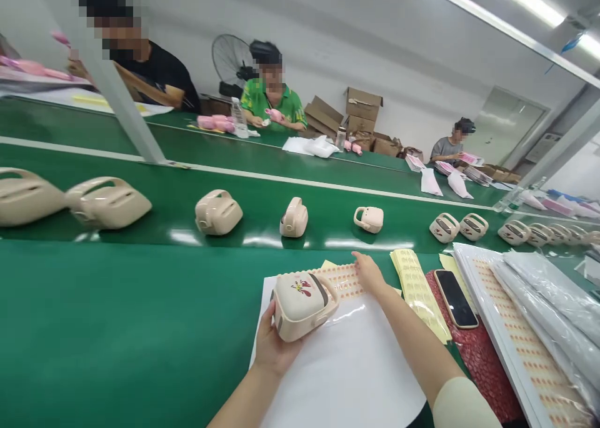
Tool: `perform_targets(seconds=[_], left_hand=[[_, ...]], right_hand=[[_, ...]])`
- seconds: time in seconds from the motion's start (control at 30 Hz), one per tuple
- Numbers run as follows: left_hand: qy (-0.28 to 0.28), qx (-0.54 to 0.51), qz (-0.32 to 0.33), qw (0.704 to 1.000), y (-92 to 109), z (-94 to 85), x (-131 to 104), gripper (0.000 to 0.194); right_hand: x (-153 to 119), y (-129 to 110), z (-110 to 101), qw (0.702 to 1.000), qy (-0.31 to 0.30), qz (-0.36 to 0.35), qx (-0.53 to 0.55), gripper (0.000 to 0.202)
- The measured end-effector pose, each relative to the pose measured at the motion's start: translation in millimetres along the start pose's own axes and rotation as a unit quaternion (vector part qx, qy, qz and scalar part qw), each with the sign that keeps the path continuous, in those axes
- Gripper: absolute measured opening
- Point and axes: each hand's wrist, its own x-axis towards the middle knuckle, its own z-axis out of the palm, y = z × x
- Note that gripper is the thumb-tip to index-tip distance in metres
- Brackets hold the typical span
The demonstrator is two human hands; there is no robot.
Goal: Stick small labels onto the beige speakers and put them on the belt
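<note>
My left hand (276,353) is wrapped round the lower left side of a cream plastic device (300,303) with a carry handle. Its pale front panel bears a small red and yellow printed design. Behind the device, a sheet of small orange stickers (345,280) lies on large white paper (356,365). My right hand (370,274) is at the right end of that sheet, its fingers closed at the edge and pointing away; the fingertips are partly hidden.
Similar cream devices (219,213) stand in a row along the green conveyor belt (253,222). To my right are yellow label sheets (419,293), a phone (455,298) and stacked sticker sheets in plastic (525,328). Several co-workers (276,103) sit across the line. A slanted post (112,90) rises at left.
</note>
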Motion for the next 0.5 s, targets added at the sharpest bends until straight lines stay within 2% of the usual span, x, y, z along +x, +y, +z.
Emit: perform_targets(seconds=[0.07,0.17,0.23,0.27,0.33,0.37,0.43,0.5], left_hand=[[0.012,-0.012,-0.005,1.000,-3,8.1,-1,0.044],[0.039,-0.027,0.033,0.998,-5,23.5,1,0.044],[0.057,-0.032,0.061,0.996,-8,34.4,3,0.041],[0.066,-0.032,0.068,0.995,-10,39.5,5,0.040],[0.083,-0.031,0.075,0.993,-14,48.4,7,0.039],[0.090,-0.033,0.080,0.992,-17,52.1,8,0.038],[0.100,-0.043,0.090,0.990,-23,57.6,8,0.035],[0.110,-0.056,0.092,0.988,-28,60.5,6,0.033]], right_hand=[[-2,-5,2,0.999,0.027,0.008,0.017,0.044],[-10,-26,-4,0.996,0.064,0.028,0.056,0.038],[-23,-48,-10,0.983,0.088,0.037,0.156,0.034],[-32,-61,-12,0.965,0.100,0.042,0.240,0.035],[-53,-85,-13,0.897,0.104,0.036,0.428,0.037],[-64,-95,-11,0.870,0.098,0.044,0.481,0.038],[-80,-111,-7,0.836,0.101,0.062,0.536,0.040],[-89,-118,-2,0.826,0.114,0.076,0.547,0.041]])
